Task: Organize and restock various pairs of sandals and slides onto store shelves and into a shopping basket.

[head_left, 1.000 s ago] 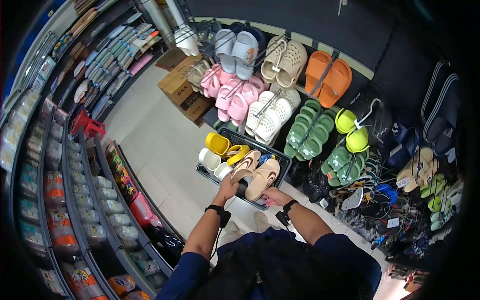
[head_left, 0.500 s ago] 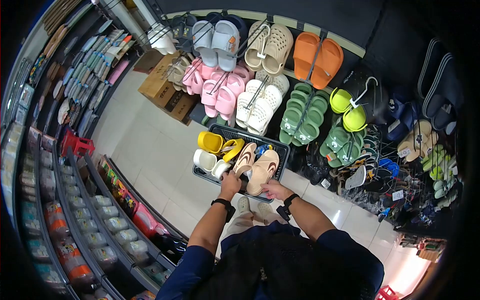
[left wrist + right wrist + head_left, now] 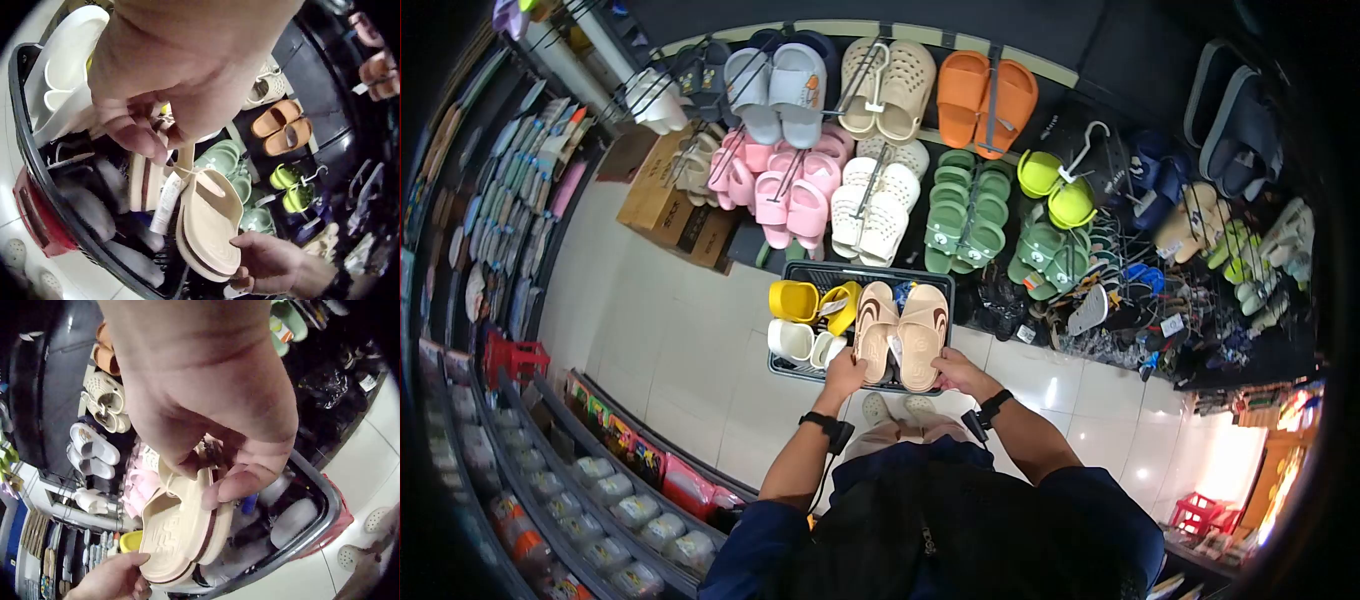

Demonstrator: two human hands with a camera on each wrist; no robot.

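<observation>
A pair of beige slide sandals [image 3: 922, 345] with brown curved stripes on the straps lies side by side over a dark basket [image 3: 949, 310], heels towards me. My left hand [image 3: 846, 374] pinches the heel of the left sandal at its outer edge. On the other sandal's heel edge, my right hand [image 3: 963, 373] grips with thumb and fingers. A white tag [image 3: 167, 203] hangs between the two sandals in the left wrist view. Yellow clogs [image 3: 793, 300] and white slippers [image 3: 790, 341] fill the basket's left side. Grey footwear [image 3: 294, 523] lies under the sandals in the right wrist view.
Behind the basket, a rack holds pink slides [image 3: 800, 195], white clogs [image 3: 870, 215], green slides [image 3: 967, 215] and orange slides [image 3: 985, 100]. Cardboard boxes [image 3: 662, 200] stand at the back left. Shelves of packaged goods [image 3: 615, 495] curve along my left. Tiled floor [image 3: 670, 310] surrounds the basket.
The sandals have turned from slanting to pointing straight away from me, lying evenly side by side. Both hands keep their grip. The head view has swung, shifting the rack leftward.
</observation>
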